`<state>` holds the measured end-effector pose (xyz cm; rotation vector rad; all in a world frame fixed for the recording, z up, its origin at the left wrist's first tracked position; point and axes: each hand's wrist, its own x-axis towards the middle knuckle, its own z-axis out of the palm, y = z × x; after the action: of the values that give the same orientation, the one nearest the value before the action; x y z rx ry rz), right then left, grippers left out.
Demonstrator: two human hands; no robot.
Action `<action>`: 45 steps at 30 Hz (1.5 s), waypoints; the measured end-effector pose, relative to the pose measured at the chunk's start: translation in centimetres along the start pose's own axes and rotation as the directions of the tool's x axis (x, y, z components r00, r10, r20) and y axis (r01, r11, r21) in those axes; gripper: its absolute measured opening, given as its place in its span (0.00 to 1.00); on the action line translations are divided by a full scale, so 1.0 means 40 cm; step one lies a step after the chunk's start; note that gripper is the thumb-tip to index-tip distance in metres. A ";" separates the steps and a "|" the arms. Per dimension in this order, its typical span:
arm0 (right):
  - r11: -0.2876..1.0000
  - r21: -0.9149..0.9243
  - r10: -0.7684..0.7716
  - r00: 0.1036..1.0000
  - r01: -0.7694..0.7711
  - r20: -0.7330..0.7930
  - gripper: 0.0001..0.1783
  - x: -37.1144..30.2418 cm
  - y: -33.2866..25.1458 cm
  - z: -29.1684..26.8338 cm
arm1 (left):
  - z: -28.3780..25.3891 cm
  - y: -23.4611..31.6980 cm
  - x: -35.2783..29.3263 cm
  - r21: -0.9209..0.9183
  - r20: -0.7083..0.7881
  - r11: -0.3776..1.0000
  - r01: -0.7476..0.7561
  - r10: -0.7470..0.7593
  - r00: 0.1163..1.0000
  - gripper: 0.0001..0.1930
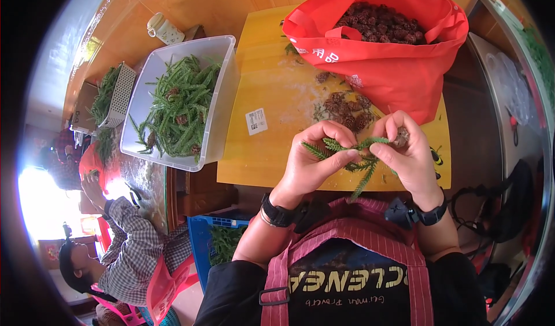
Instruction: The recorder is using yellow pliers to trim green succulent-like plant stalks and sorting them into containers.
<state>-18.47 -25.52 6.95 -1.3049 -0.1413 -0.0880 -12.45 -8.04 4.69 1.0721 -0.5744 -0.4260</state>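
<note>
Bright, even light covers the tabletop [243, 158], with soft shadows. Toward 9 o'clock, white glare [49, 204] burns out detail and hazes its surroundings; the black bag [511, 204] toward 4 o'clock sits dim. The sprig [365, 181] looks sharp; fisheye curvature bends edges toward the black rim.
</note>
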 end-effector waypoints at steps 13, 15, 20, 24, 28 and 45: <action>0.651 -0.724 -0.156 0.973 0.230 0.169 0.16 -0.071 -0.076 0.060 | 0.003 -0.007 0.005 0.230 -0.220 0.950 -0.211 0.262 0.940 0.09; 0.638 -0.737 -0.204 0.972 0.225 0.120 0.16 -0.063 -0.059 0.059 | 0.001 -0.008 0.006 0.280 -0.169 0.914 -0.293 0.348 0.922 0.10; 0.661 -0.734 -0.222 0.975 0.160 0.012 0.15 -0.053 -0.043 0.061 | 0.015 -0.002 0.007 0.314 -0.162 0.897 -0.311 0.373 0.913 0.11; 0.695 -0.698 -0.269 0.963 0.172 -0.030 0.12 -0.043 -0.031 0.064 | 0.025 0.000 0.010 0.342 -0.130 0.876 -0.340 0.403 0.906 0.12; 0.621 -0.740 -0.404 0.915 0.259 -0.018 0.16 -0.038 -0.023 0.069 | 0.030 0.013 0.005 0.361 -0.108 0.867 -0.343 0.405 0.908 0.12; 0.522 -0.795 -0.603 0.793 0.308 -0.088 0.27 -0.023 -0.021 0.083 | 0.050 0.028 0.021 0.319 -0.166 0.891 -0.324 0.389 0.906 0.10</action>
<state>-19.67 -22.54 8.46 -2.0405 -0.1469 -0.9541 -12.99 -9.46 6.62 1.2383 -0.6270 0.1103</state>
